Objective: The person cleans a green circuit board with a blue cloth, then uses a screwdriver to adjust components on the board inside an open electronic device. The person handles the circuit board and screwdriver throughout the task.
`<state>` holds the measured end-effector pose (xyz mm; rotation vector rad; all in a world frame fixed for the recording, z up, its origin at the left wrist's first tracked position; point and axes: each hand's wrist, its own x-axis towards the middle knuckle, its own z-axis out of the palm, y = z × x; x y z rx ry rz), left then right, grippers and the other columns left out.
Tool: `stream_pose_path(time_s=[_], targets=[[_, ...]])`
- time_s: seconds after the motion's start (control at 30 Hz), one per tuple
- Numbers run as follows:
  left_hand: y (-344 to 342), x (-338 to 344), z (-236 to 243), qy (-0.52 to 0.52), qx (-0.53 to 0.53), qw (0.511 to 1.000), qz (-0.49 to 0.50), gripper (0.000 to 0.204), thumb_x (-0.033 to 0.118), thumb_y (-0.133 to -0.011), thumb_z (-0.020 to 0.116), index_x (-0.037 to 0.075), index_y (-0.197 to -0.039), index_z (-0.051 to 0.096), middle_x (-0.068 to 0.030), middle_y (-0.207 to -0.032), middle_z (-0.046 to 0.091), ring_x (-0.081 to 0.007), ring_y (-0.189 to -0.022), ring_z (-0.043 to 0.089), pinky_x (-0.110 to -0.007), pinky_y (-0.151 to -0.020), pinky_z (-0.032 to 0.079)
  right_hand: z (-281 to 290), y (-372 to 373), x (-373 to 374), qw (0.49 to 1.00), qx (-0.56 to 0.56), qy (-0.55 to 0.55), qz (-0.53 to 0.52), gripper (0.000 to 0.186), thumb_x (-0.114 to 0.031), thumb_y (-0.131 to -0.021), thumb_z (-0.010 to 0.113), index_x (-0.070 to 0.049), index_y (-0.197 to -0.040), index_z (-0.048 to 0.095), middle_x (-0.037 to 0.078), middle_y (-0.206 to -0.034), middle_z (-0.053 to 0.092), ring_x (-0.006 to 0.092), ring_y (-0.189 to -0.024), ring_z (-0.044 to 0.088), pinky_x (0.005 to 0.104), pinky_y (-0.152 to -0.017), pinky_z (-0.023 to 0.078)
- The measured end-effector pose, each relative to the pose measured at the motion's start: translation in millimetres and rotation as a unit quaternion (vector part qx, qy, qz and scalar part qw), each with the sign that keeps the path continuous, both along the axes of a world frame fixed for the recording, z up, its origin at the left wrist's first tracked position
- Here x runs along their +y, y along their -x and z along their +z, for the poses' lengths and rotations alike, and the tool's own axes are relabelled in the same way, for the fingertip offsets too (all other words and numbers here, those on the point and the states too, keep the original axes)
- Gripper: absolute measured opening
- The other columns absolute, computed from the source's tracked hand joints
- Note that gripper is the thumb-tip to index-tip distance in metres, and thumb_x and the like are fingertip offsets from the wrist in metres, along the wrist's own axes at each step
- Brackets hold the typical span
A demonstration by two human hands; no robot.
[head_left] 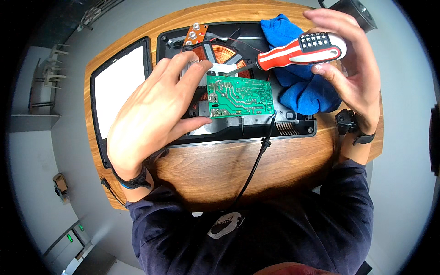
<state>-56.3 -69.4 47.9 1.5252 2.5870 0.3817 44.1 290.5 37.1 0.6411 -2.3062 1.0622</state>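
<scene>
My left hand (156, 103) grips the left end of a green circuit board (243, 97), thumb at its lower corner and fingers over the top. The board is tilted up, its soldered side in view. A screwdriver (300, 51) with a red, white and black starred handle slants down to the board's top edge. Its handle lies between the thumb and loosely curled fingers of my right hand (355, 64), the butt toward the palm. Beneath the board is an open black appliance housing (220, 137) with a copper coil (221, 52), partly hidden by my left hand and the board.
A blue cloth (305, 94) lies over the housing's right side. An orange board (195, 34) sits behind the coil. At left lies a black-framed white panel (118, 91). A black power cord (255, 169) runs toward me across the wooden table (211, 169). A dark pot (353, 13) stands far right.
</scene>
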Motion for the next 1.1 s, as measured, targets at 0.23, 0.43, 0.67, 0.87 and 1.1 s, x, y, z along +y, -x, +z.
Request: stream_pose_path(time_s=[0.23, 0.43, 0.67, 0.87, 1.1], targets=[[1.3, -0.6, 0.6, 0.003, -0.005, 1.000, -0.002, 0.095, 0.023, -0.077, 0.101, 0.006, -0.161, 0.059, -0.0215, -0.165, 0.057, -0.0459, -0.148, 0.060, -0.051, -0.120, 0.055, 12.7, -12.1, 23.1, 0.987, -0.068, -0.145, -0.023, 0.061, -0.016, -0.092, 0.095, 0.003, -0.145, 0.072, 0.020, -0.141, 0.073, 0.0293, -0.130, 0.072, 0.0411, -0.111, 0.060], [0.2, 0.5, 0.7, 0.008, -0.012, 1.000, 0.005, 0.095, 0.021, -0.077, 0.101, 0.008, -0.162, 0.059, -0.0213, -0.165, 0.056, -0.0459, -0.148, 0.060, -0.052, -0.120, 0.055, 16.6, -17.1, 8.6, 0.987, -0.108, -0.117, 0.002, 0.028, -0.005, -0.103, 0.078, -0.002, -0.132, 0.079, 0.024, -0.155, 0.065, 0.0334, -0.135, 0.071, 0.0429, -0.108, 0.061], [2.1, 0.7, 1.1, 0.009, -0.014, 1.000, -0.002, 0.096, 0.021, -0.077, 0.101, 0.008, -0.162, 0.058, -0.0210, -0.164, 0.057, -0.0454, -0.148, 0.059, -0.052, -0.120, 0.055, 14.2, -8.3, 16.6, 0.988, -0.109, -0.104, 0.043, 0.036, -0.006, -0.112, 0.069, -0.001, -0.147, 0.069, 0.029, -0.159, 0.063, 0.0384, -0.143, 0.070, 0.0464, -0.120, 0.060], [-0.5, -0.4, 0.8, 0.014, -0.017, 1.000, 0.005, 0.096, 0.021, -0.077, 0.101, 0.008, -0.162, 0.058, -0.0211, -0.164, 0.057, -0.0457, -0.148, 0.059, -0.052, -0.120, 0.055, -4.6, -1.5, 15.9, 0.992, -0.124, 0.028, 0.016, 0.061, -0.010, -0.109, 0.076, 0.007, -0.163, 0.052, 0.026, -0.155, 0.069, 0.0328, -0.145, 0.068, 0.0453, -0.122, 0.058], [-0.2, 0.6, 1.2, 0.020, -0.015, 1.000, 0.008, 0.096, 0.021, -0.077, 0.101, 0.007, -0.162, 0.058, -0.0215, -0.165, 0.057, -0.0461, -0.149, 0.059, -0.052, -0.120, 0.054, 8.8, -19.8, 27.9, 0.986, -0.129, -0.084, -0.061, 0.047, -0.004, -0.107, 0.078, -0.001, -0.152, 0.068, 0.022, -0.151, 0.069, 0.0263, -0.127, 0.073, 0.0405, -0.112, 0.060]])
